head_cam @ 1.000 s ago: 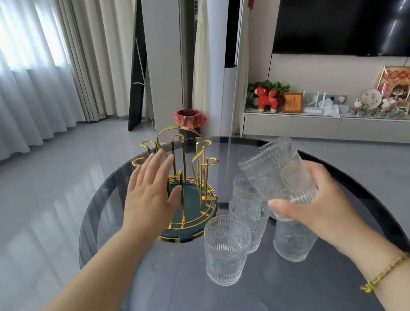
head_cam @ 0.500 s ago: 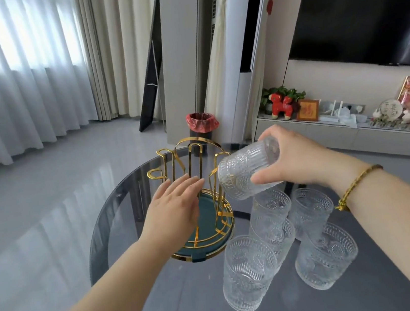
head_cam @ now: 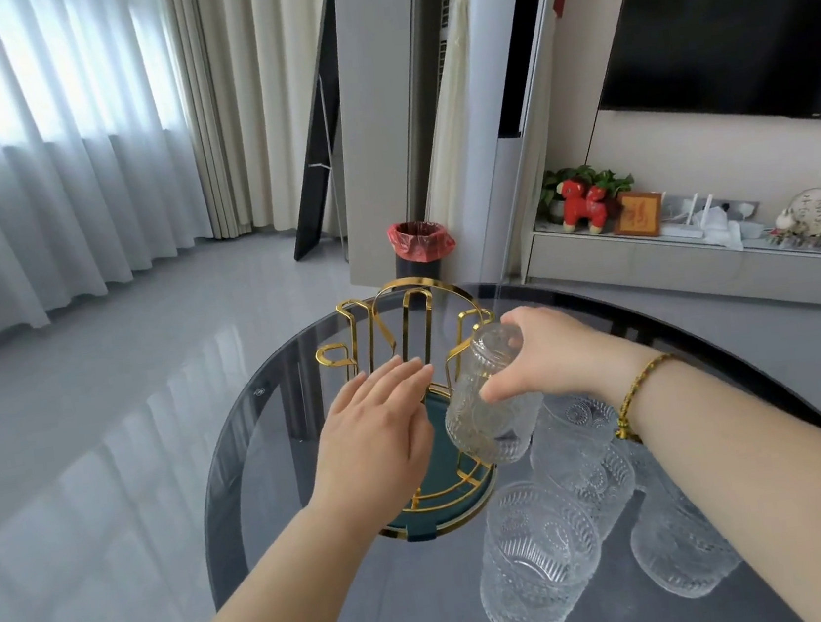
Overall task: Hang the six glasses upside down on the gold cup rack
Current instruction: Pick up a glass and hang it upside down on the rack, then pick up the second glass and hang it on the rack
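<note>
The gold cup rack [head_cam: 409,321] with a dark green base stands on the round dark glass table [head_cam: 268,431]. My left hand [head_cam: 377,439] lies flat over the rack's near side, fingers together. My right hand [head_cam: 543,356] grips an embossed clear glass [head_cam: 492,404], turned upside down and tilted, its mouth low over one of the rack's right prongs. Several more clear glasses stand upright to the right of the rack, the nearest glass [head_cam: 538,564] in front, another glass [head_cam: 582,460] behind it, a third glass [head_cam: 681,551] partly under my right forearm.
The table's far rim curves just behind the rack. Beyond it on the grey floor stands a bin with a red liner [head_cam: 419,253]. A low TV shelf with ornaments [head_cam: 699,234] runs along the right wall. Curtains fill the left.
My right hand has carried the glass left and down to the rack, turning it from sideways to mouth-down. My left hand stays on the rack.
</note>
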A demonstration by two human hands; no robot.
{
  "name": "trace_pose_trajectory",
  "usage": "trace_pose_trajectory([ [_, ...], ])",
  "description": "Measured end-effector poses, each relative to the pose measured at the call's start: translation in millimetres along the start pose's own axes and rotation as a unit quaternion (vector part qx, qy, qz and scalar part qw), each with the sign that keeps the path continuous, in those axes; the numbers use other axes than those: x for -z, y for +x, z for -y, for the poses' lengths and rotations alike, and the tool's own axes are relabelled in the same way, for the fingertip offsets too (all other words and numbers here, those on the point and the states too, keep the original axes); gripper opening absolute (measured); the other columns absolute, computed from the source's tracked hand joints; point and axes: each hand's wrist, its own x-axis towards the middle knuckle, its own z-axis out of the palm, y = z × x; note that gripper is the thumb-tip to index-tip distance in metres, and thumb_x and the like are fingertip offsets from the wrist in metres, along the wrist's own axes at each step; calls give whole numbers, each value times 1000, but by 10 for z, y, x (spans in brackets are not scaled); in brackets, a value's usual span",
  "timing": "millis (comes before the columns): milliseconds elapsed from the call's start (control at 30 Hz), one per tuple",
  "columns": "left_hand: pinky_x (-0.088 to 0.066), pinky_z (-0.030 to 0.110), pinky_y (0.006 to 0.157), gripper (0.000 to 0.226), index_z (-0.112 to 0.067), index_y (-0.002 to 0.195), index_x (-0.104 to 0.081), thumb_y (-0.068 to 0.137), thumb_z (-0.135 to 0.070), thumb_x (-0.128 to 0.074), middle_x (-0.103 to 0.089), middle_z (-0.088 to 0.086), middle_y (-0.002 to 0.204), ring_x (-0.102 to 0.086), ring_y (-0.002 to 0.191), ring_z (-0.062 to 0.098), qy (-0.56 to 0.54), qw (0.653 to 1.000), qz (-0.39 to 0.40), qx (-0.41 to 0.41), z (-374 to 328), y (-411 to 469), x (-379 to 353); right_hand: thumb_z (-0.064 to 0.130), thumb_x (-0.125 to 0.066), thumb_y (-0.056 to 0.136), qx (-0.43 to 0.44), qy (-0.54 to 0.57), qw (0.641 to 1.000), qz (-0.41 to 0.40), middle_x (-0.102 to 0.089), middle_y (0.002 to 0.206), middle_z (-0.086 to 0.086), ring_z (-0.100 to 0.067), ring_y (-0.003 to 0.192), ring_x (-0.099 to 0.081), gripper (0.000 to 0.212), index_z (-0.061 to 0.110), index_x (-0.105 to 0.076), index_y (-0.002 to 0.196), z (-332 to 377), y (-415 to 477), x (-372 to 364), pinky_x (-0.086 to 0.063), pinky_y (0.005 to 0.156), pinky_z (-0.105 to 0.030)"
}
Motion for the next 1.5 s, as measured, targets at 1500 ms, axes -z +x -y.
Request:
trace_pose_trajectory([
  [1500,-20,44,110,50,-14,130,-40,84,-22,-59,-47,11,137,-32,133,26,37,998,47,9,-100,-149,91,31,-76,61,-75,405,895,-169,-32,130,8,-3,120,-27,97,24,-15,136,-554,-1262,-1845,-21,101,-16],
])
